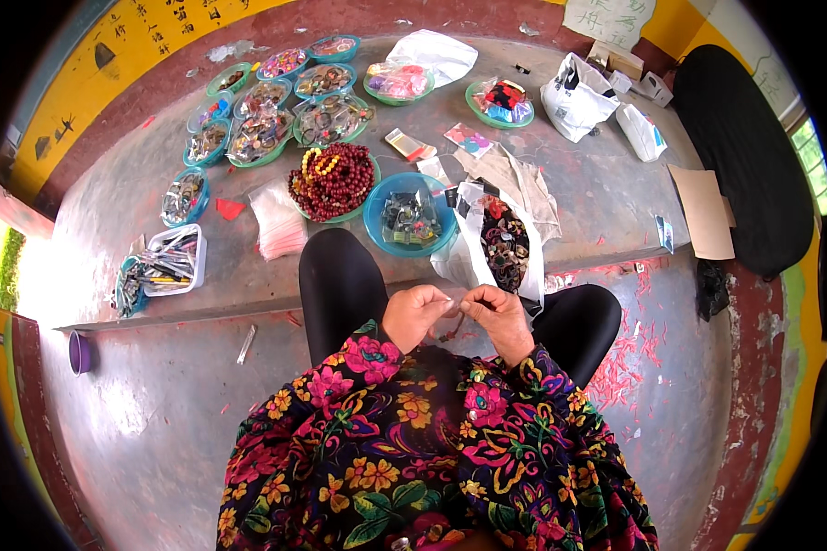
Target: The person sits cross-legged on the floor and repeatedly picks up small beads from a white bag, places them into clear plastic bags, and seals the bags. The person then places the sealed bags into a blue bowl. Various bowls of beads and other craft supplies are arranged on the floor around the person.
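Just below the centre of the frame, the left hand (pixel 415 314) and the right hand (pixel 498 317) meet fingertip to fingertip above the person's lap, each pinched shut on something too small to make out; a thin thread or small piece seems to run between them, but it cannot be told for certain. Both wrists come out of the flowered black, pink and yellow sleeves (pixel 432 441) filling the lower middle. Behind the hands lie the person's knees in black trousers (pixel 340 275). Just above the right hand, a white plastic bag full of dark round beads (pixel 505 246) leans against the edge of the grey concrete ledge (pixel 597 193). To its left on the ledge sits a round blue plastic bowl of small dark parts (pixel 410 216), and left of that a green dish heaped with dark red bead strings (pixel 333 181). Further toward the upper left stands a cluster of shallow teal dishes of mixed small pieces (pixel 262 115). At the left edge of the ledge rests a clear plastic box of tools (pixel 172 259).
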Motion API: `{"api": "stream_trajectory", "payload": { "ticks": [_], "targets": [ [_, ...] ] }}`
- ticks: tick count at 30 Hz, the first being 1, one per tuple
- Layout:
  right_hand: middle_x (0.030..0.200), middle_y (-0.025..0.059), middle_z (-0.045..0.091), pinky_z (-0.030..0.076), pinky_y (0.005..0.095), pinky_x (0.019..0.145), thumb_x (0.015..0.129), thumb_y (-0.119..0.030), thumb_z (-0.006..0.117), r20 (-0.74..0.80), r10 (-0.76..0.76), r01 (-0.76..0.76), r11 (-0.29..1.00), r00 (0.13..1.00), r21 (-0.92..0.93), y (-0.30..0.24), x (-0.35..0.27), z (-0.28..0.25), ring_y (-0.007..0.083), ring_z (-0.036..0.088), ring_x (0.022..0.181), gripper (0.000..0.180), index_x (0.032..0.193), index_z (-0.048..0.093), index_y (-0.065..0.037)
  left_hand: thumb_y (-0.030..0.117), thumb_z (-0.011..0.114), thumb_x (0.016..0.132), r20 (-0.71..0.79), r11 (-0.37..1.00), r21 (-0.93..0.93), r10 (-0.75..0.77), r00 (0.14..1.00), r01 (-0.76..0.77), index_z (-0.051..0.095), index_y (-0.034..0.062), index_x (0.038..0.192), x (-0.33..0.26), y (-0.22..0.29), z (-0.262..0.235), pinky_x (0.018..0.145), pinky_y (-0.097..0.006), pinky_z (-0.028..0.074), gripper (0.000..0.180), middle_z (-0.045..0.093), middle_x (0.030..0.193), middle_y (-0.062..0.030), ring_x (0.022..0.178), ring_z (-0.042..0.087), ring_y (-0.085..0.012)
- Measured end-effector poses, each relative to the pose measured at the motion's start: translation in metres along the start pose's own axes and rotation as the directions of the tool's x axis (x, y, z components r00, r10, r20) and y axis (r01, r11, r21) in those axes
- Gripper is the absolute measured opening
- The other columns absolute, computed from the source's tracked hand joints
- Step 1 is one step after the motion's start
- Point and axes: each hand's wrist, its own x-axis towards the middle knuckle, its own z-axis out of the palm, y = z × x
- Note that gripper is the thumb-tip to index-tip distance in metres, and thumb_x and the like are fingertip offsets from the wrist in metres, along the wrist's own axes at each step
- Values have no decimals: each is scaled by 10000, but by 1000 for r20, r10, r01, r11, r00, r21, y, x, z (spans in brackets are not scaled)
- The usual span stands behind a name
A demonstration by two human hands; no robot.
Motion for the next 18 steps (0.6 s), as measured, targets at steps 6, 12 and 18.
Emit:
{"api": "stream_trajectory", "payload": {
  "ticks": [6,12,18],
  "targets": [
    [731,-34,569,380,165,594,832,-29,600,-37,-41,40,999,998,-18,-1,-1,0,25,464,666,34,828,595,4,140,595,857,31,997,27,65,997,-66,615,-4,925,4,-9,-2,567,-187,426,161,588,753,15,650,518,-33],
    [743,-23,567,376,164,596,838,-15,583,-67,-14,14,1000,998,7,-4,-2,2,28,464,666,21,842,588,5,151,616,849,119,975,-222,18,993,9,613,-19,978,4,-7,1,663,-188,413,214,599,833,16,737,501,-35],
    [765,-5,585,419,180,623,833,-16,592,-75,-39,44,997,996,63,-6,-1,7,53,520,688,37,852,590,16,129,578,867,93,991,-134,31,995,-18,610,-30,980,3,-6,0,698,-207,441,197,613,848,-13,766,536,-54]
  ]
}}
